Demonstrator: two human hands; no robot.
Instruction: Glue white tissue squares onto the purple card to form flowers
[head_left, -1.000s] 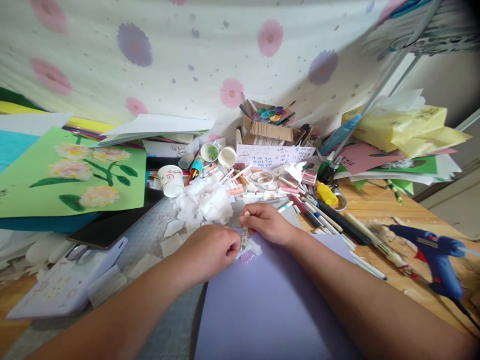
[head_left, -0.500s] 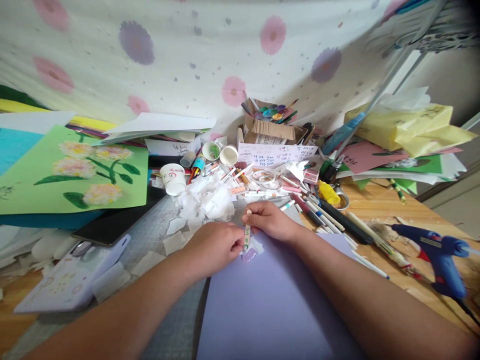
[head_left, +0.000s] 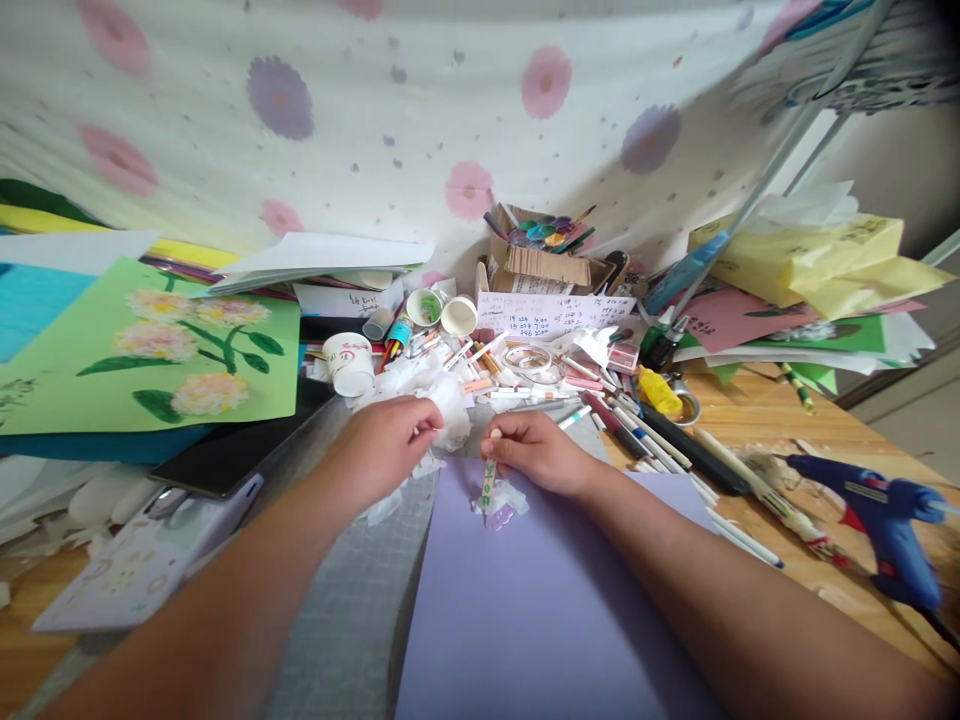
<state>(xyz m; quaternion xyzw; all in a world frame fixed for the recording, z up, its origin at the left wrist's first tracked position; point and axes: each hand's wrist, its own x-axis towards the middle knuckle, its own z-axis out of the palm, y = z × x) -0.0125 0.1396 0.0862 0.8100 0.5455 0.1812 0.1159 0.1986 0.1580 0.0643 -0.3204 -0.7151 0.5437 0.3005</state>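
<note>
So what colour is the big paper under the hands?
Light purple: the big paper shows plainly in the head view.

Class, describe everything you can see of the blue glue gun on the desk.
The glue gun lies on its side at the right edge of the wooden desk, apart from both hands. Its body looks like dark blue plastic, with a pale label strip on the barrel. The handle points towards the camera and a dark cord trails from it. Nobody touches it.

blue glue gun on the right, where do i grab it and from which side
Probably take the blue glue gun by its handle, the thick part angling down toward the near table edge, reaching in from the right. It lies flat on the wooden table, and pens crowd its left side.
</note>
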